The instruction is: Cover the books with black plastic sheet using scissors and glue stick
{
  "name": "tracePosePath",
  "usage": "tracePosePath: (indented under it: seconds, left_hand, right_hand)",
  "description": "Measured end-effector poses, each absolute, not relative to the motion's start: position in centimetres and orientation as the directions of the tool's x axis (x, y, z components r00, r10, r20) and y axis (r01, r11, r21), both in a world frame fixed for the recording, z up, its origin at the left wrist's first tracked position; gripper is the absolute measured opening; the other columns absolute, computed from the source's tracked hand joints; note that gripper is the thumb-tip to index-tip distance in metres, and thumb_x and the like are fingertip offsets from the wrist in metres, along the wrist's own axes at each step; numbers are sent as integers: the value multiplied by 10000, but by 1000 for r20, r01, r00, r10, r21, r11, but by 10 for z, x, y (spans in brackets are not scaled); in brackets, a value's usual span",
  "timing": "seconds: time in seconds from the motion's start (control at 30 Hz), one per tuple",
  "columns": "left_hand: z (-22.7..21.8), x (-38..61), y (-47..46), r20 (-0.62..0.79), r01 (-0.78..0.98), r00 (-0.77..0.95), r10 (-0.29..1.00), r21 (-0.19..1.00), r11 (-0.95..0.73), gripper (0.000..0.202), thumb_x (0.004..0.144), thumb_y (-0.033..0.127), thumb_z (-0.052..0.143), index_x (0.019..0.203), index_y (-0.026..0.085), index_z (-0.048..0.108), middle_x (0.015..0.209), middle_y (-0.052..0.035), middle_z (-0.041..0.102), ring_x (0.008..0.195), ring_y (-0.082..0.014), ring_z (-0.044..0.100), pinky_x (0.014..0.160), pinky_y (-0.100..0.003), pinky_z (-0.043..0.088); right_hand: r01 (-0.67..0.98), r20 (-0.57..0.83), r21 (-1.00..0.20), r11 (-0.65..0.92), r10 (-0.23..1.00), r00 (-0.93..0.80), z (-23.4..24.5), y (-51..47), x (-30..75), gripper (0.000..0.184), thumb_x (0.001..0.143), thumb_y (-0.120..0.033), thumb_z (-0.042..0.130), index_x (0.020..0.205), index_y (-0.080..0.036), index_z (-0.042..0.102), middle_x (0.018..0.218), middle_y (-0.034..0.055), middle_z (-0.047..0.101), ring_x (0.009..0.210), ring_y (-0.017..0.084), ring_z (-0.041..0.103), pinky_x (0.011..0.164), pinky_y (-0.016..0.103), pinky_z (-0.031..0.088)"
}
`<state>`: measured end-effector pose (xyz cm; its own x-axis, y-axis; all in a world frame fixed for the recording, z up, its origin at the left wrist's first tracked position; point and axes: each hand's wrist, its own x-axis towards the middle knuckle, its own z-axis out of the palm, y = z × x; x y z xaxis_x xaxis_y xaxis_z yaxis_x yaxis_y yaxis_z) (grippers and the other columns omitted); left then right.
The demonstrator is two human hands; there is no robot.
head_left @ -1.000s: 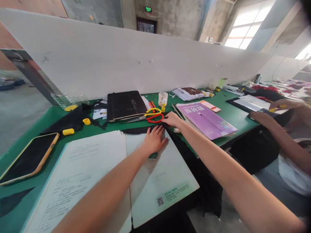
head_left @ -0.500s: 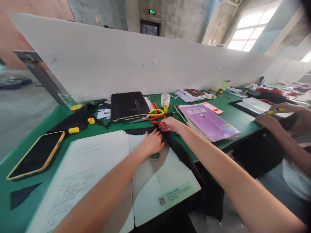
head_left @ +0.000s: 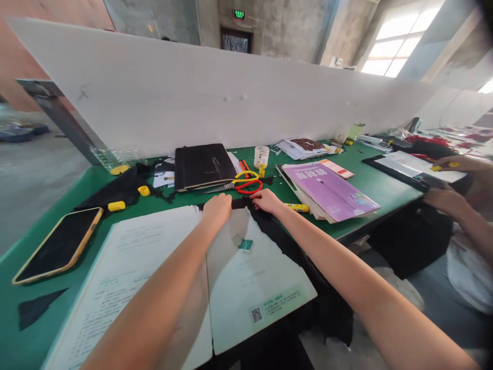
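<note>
Two bare hands work at the far edge of an open booklet [head_left: 254, 282], which lies on the green surface [head_left: 375, 185] with black cloth [head_left: 270, 222] along the far and right edges of its right page. The left hand [head_left: 217, 209] is at the far edge by the centre fold, with curled fingers against the cloth; whether they pinch it or only press cannot be told, since the back of the hand covers them. The right hand [head_left: 266, 200] is at the far right corner, fingertips gripping the cloth. A short dark strip of cloth shows between the hands.

Change: the left hand has shifted from lying spread on the right page to the far edge, left of its former place. The page is now uncovered there, and a small green patch [head_left: 245, 245] is in full view. Effect, as judged: the far stretch of cloth is attended at both ends, while the page is no longer held down by a palm. The cloth along the right edge lies untouched and uneven.

Adjacent items: scissors [head_left: 232, 184] rest just beyond the hands, in front of a black folder [head_left: 204, 167]. A yellow glue stick [head_left: 298, 207] lies right of the right wrist, beside a purple booklet [head_left: 331, 192]. A phone [head_left: 59, 244] lies at left.
</note>
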<state>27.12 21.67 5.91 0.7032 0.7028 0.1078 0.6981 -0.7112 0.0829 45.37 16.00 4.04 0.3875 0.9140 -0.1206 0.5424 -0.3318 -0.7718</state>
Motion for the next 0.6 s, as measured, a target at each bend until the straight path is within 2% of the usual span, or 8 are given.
tracePosePath:
  seconds: [0.07, 0.17, 0.23, 0.3, 0.4, 0.5, 0.6]
  left_hand:
    - [57, 273, 215, 111, 680, 721, 684, 80, -729, 240, 856, 180, 440, 1043, 173, 590, 1009, -100, 635, 947, -243, 610, 768, -324, 484]
    - [53, 278, 214, 160, 608, 775, 612, 77, -790, 387, 837, 129, 427, 1215, 169, 500, 1218, -103, 566, 1147, -220, 515, 919, -314, 436]
    - [47, 282, 215, 197, 512, 833, 518, 83, -855, 508, 835, 127, 409, 1342, 143, 388, 1402, -117, 427, 1295, -214, 386, 1033, -334, 355]
    - [40, 285, 216, 160, 419, 889, 430, 100, -903, 566, 867, 183, 374, 1421, 124, 275, 1514, -116, 260, 1384, -214, 251, 1106, -379, 262]
    - [32, 288, 215, 16, 383, 922, 387, 116, -916, 567, 923, 299, 285, 1455, 115, 215, 1542, -104, 171, 1419, -211, 153, 1139, -436, 175]
    - [30, 288, 212, -28, 417, 909, 416, 88, -905, 574, 933, 334, 242, 1452, 88, 238, 1535, -111, 178, 1418, -211, 154, 1144, -428, 157]
    - [33, 287, 210, -19, 430, 903, 430, 77, -900, 578, 928, 326, 244, 1440, 61, 263, 1530, -129, 182, 1416, -216, 160, 1142, -405, 176]
  right_hand:
    - [634, -69, -707, -313, 923, 378, 42, 159, 452, 280, 780, -84, 537, 996, -127, 710, 856, 77, 722, 714, 168, 674, 774, 287, 516]
    - [748, 19, -609, -264, 938, 347, 45, 154, 447, 253, 766, -99, 565, 962, -147, 717, 981, 86, 711, 955, 214, 641, 912, 304, 448]
    - [801, 63, -556, -222, 949, 308, 45, 150, 441, 247, 781, -103, 547, 959, -146, 712, 1039, 99, 694, 1032, 225, 607, 949, 310, 416]
    - [835, 91, -517, -188, 958, 273, 43, 146, 434, 257, 813, -99, 495, 964, -122, 702, 1071, 132, 675, 1060, 231, 589, 962, 323, 403]
    - [857, 109, -488, -163, 963, 245, 44, 145, 428, 292, 843, -80, 426, 985, -78, 681, 1128, 187, 636, 1102, 239, 561, 969, 336, 398]
    - [856, 89, -504, -117, 978, 187, 50, 139, 430, 327, 824, -45, 433, 1032, -127, 672, 1155, 127, 642, 1097, 193, 569, 962, 284, 409]
    - [827, 69, -553, -104, 983, 170, 58, 113, 435, 356, 825, -87, 484, 1145, -165, 621, 1165, 79, 646, 1004, 151, 616, 899, 243, 460]
